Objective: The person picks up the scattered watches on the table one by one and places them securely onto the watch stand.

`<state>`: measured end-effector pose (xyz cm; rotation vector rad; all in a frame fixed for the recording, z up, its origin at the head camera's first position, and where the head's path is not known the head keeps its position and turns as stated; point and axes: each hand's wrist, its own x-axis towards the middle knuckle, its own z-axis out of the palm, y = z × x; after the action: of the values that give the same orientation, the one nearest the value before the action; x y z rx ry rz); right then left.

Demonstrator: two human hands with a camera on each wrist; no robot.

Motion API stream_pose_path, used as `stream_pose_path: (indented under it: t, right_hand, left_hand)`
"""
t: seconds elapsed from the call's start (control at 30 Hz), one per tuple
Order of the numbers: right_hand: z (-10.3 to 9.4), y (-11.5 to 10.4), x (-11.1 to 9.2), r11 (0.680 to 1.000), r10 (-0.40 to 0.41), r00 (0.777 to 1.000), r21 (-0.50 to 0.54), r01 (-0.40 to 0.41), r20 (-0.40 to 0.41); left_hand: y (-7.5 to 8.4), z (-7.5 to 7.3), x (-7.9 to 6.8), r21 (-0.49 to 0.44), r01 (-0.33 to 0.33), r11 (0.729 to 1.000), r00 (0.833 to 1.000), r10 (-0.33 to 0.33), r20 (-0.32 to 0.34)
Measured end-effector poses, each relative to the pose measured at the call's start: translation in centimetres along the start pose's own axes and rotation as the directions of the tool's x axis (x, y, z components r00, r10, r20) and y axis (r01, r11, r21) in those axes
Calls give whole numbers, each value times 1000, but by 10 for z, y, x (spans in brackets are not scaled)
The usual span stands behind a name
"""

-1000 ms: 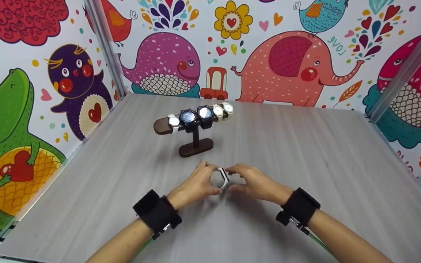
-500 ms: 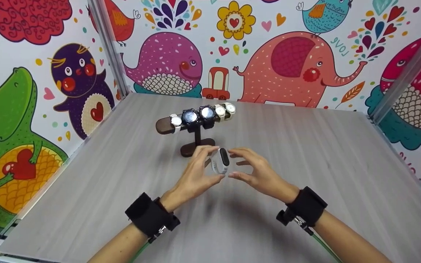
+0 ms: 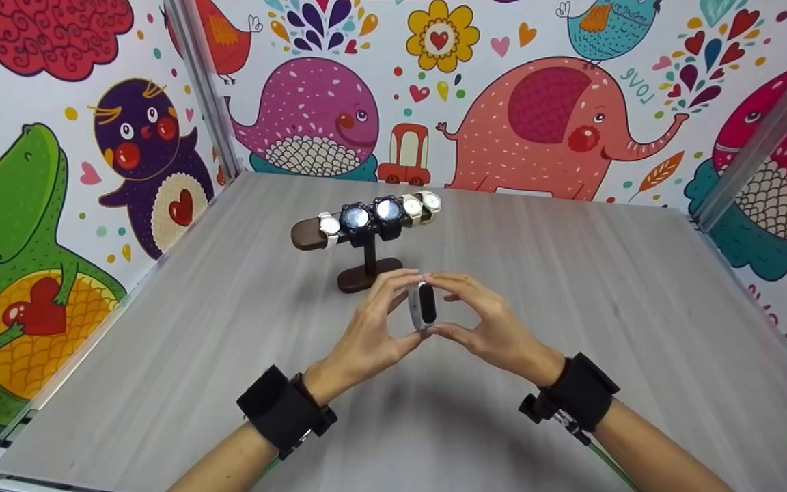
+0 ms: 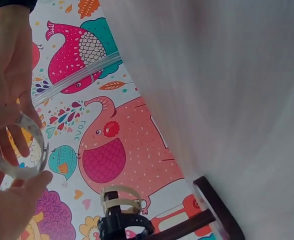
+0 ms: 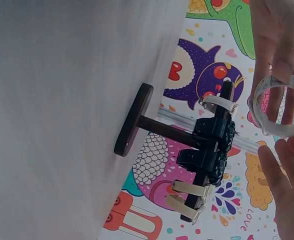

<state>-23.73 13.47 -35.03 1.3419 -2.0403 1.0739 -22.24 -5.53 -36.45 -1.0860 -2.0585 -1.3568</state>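
Near the middle of the head view, a white fitness band [image 3: 423, 305] with a dark oval face is held upright above the table, its strap closed in a loop. My left hand [image 3: 369, 328] grips it from the left, thumb below and fingers above. From the other side my right hand [image 3: 492, 324] pinches its top and bottom edges with thumb and fingertips. The strap loop [image 4: 37, 135] shows in the left wrist view between both hands. In the right wrist view the loop [image 5: 263, 107] is partly cut off at the frame's right edge.
Behind the hands stands a dark brown watch stand [image 3: 368, 270] on an oval base. Its bar carries several watches: a white one [image 3: 330, 225] at left, two dark ones [image 3: 355, 217] in the middle, pale ones [image 3: 430, 202] at right. Printed walls [image 3: 489, 41] enclose the grey table [image 3: 571, 273].
The fitness band has risen off the table and turned so its dark face points toward the camera. My right hand has closed in from just beside it and now touches it.
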Motion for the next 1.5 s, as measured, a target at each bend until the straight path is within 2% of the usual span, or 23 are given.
stream_pose_path:
  t: [0.13, 0.37, 0.6, 0.73, 0.97, 1.1, 1.23, 1.33, 1.4, 1.5]
  right_hand:
    - [3, 4, -5, 999, -10, 1000, -37, 10, -9]
    - [11, 29, -18, 999, -10, 1000, -39, 10, -7]
    - [9, 37, -16, 998, -3, 999, -62, 5, 39]
    - [7, 45, -12, 996, -3, 999, -88, 7, 46]
    - [-5, 66, -1, 982, 31, 999, -185, -28, 13]
    - [-15, 74, 18, 970, 77, 996, -232, -67, 34]
    - [-19, 85, 41, 946, 171, 982, -292, -142, 75]
    - [-21, 93, 58, 921, 253, 960, -332, -202, 118]
    - [-21, 99, 68, 902, 300, 941, -367, -228, 154]
    - [-22, 110, 78, 864, 372, 908, -430, -262, 195]
  left_hand:
    - [-4, 4, -2, 8, -34, 999, 999, 35, -29]
    - [-12, 9, -5, 30, -59, 998, 996, 61, -61]
    - [-43, 12, -10, 70, -54, 996, 993, 61, -99]
    - [-56, -1, -14, 154, -38, 987, 986, 62, -154]
    - [-75, -36, -19, 281, 20, 959, 971, 48, -234]
    - [-88, -56, -21, 301, 103, 948, 947, 0, -321]
    - [-98, -74, -27, 301, 248, 921, 897, -100, -431]
    - [-103, -86, -30, 280, 331, 901, 863, -168, -477]
    - [-106, -94, -29, 260, 360, 896, 852, -203, -482]
    - [-111, -104, -26, 203, 388, 899, 855, -269, -443]
